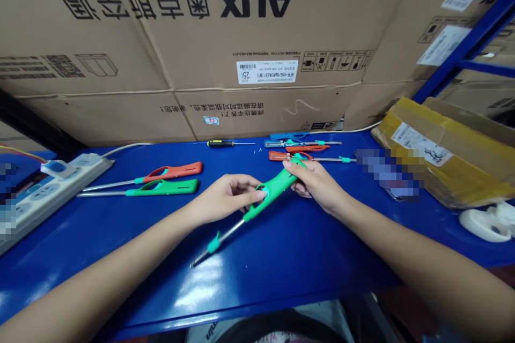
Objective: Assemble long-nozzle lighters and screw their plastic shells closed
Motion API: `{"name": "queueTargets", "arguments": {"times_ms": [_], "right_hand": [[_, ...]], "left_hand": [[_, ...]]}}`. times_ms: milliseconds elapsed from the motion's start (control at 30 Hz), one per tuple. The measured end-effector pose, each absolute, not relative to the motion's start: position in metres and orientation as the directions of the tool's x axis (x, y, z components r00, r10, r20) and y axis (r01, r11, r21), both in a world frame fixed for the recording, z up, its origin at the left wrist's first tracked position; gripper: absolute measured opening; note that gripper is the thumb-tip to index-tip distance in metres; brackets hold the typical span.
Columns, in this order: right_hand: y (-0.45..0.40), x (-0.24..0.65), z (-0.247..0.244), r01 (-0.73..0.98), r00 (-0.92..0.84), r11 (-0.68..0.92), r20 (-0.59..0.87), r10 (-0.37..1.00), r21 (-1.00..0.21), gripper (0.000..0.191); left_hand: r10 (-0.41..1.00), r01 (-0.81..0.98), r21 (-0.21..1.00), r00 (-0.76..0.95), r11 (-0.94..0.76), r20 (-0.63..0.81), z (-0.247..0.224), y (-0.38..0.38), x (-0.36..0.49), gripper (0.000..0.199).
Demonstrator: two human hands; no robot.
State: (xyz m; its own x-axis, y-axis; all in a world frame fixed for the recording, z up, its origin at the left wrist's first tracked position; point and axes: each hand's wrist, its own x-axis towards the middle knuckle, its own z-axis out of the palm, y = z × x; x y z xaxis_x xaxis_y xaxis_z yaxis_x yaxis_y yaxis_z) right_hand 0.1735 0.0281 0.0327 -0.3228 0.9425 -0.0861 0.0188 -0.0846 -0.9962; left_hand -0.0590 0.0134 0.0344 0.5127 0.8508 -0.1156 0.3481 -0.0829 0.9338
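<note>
Both of my hands hold one green gas lighter above the blue table. Its metal tube points toward the lower left and carries a loose-looking turquoise collar partway along. My left hand grips around the trigger opening, thumb against the turquoise trigger. My right hand is closed on the rear end of the handle. Just behind my right hand lie an orange lighter half with a metal tube, an orange shell and blue lighter parts.
An orange lighter and a green lighter lie at left beside a white power strip. A screwdriver rests near the large cardboard box. At right are a blurred-out phone-like object, a taped carton and a white object.
</note>
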Motion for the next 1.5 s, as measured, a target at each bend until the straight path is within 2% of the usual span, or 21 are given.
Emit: {"name": "queueTargets", "arguments": {"times_ms": [67, 133, 200, 267, 400, 533, 667, 800, 900, 1000, 1300, 1500], "right_hand": [[0.032, 0.176, 0.030, 0.019, -0.278, -0.106, -0.107, 0.955, -0.994, 0.052], [0.034, 0.176, 0.027, 0.045, -0.274, -0.149, -0.156, 0.949, -0.988, 0.050], [0.034, 0.173, 0.023, 0.103, -0.320, -0.201, -0.224, 0.921, -0.974, 0.049], [0.032, 0.170, 0.020, 0.191, -0.385, -0.228, -0.287, 0.877, -0.955, 0.049], [0.031, 0.170, 0.017, 0.407, -0.421, -0.158, -0.338, 0.842, -0.900, 0.042], [0.032, 0.177, 0.014, 0.565, -0.386, -0.010, -0.275, 0.881, -0.825, 0.032], [0.035, 0.180, 0.012, 0.643, -0.396, 0.152, -0.156, 0.905, -0.750, 0.026], [0.052, 0.174, 0.019, 0.685, -0.399, 0.339, 0.057, 0.915, -0.644, 0.023], [0.078, 0.162, 0.029, 0.706, -0.434, 0.474, 0.207, 0.877, -0.526, 0.015], [0.107, 0.147, 0.033, 0.696, -0.517, 0.578, 0.260, 0.815, -0.426, 0.016], [0.150, 0.122, 0.011, 0.722, -0.596, 0.641, 0.238, 0.767, -0.259, 0.014], [0.164, 0.117, 0.010, 0.749, -0.580, 0.615, 0.206, 0.788, -0.246, 0.036]], "left_hand": [[0.886, 0.498, 0.802, 0.457, -0.330, 0.081, 0.038, 0.011, -0.062, 0.041], [0.842, 0.644, 0.547, 0.454, -0.536, 0.290, 0.037, 0.006, -0.061, 0.041], [0.773, 0.714, 0.307, 0.528, -0.629, 0.353, 0.033, 0.000, -0.057, 0.043], [0.746, 0.716, 0.229, 0.586, -0.660, 0.318, 0.025, -0.004, -0.051, 0.046], [0.738, 0.680, 0.289, 0.625, -0.674, 0.254, 0.007, -0.001, -0.047, 0.037], [0.733, 0.642, 0.361, 0.632, -0.676, 0.249, -0.002, 0.005, -0.050, 0.035], [0.733, 0.649, 0.344, 0.626, -0.679, 0.265, -0.004, 0.002, -0.050, 0.036], [0.736, 0.682, 0.277, 0.608, -0.677, 0.298, -0.004, -0.003, -0.048, 0.037], [0.730, 0.689, 0.252, 0.604, -0.680, 0.319, -0.004, -0.001, -0.048, 0.037], [0.707, 0.667, 0.245, 0.624, -0.704, 0.333, -0.005, 0.001, -0.048, 0.037], [0.692, 0.656, 0.232, 0.635, -0.718, 0.344, -0.004, 0.000, -0.050, 0.034], [0.698, 0.663, 0.236, 0.624, -0.711, 0.350, -0.005, 0.000, -0.050, 0.034]]}}
